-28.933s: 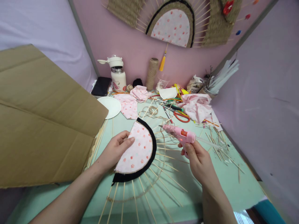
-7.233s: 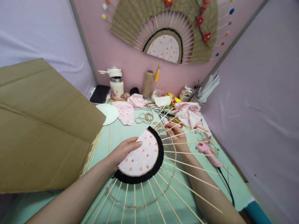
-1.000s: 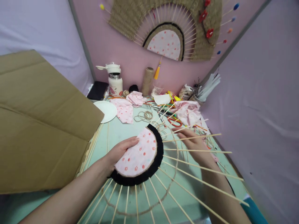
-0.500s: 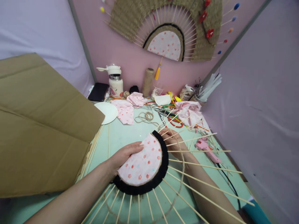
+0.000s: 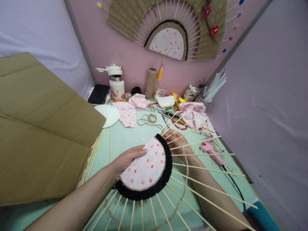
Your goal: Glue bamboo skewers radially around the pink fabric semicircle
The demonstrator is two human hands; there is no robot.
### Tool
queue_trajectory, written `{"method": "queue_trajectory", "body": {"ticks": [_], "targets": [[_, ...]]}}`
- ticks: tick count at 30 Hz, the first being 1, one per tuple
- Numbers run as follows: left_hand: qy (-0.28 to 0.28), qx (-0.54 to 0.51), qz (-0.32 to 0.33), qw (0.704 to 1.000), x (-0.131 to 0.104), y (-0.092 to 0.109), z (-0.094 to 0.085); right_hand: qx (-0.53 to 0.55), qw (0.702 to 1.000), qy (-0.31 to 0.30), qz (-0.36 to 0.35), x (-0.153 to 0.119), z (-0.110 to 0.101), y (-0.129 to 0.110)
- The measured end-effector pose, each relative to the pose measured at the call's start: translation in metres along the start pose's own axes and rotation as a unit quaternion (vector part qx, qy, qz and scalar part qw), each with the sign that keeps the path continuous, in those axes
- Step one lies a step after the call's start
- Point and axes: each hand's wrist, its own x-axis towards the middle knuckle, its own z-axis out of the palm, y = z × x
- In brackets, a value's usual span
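Note:
My left hand (image 5: 128, 158) grips the flat edge of a half-round fan piece (image 5: 146, 166), thumb on top and the other fingers hidden underneath. Pink flowered fabric covers its middle, and a black band (image 5: 144, 195) edges the curve. Thin wooden sticks (image 5: 203, 154) spread out from the band. A strand of jute twine (image 5: 187, 166) arcs across them in a wide loop. At the upper end of the band, my right hand (image 5: 176, 141) has its fingers closed around the twine among the topmost sticks, which partly cover them.
A large cardboard sheet (image 5: 48, 128) stands at the left. Behind lie a white paper disc (image 5: 109, 116), flowered fabric (image 5: 126, 114), coiled twine (image 5: 149, 119) and scissors (image 5: 179, 124). To the right lies a pink glue gun (image 5: 213, 152) with its cord. A finished fan (image 5: 166, 41) hangs on the wall.
The whole view has shifted slightly, so the background sits a little higher and further left. Both hands keep almost the same hold, with the right fingers moving only slightly.

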Motion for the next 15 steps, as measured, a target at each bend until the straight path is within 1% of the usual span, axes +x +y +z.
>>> {"method": "queue_trajectory", "body": {"ticks": [6, 15], "targets": [[-0.003, 0.012, 0.003, 1.0, 0.003, 0.0, -0.002, -0.009, 1.0, 0.005, 0.007, 0.0, -0.002, 0.001], [0.002, 0.019, -0.002, 1.0, 0.001, -0.001, -0.002, -0.011, 1.0, 0.012, -0.025, 0.008, -0.013, 0.005]]}}
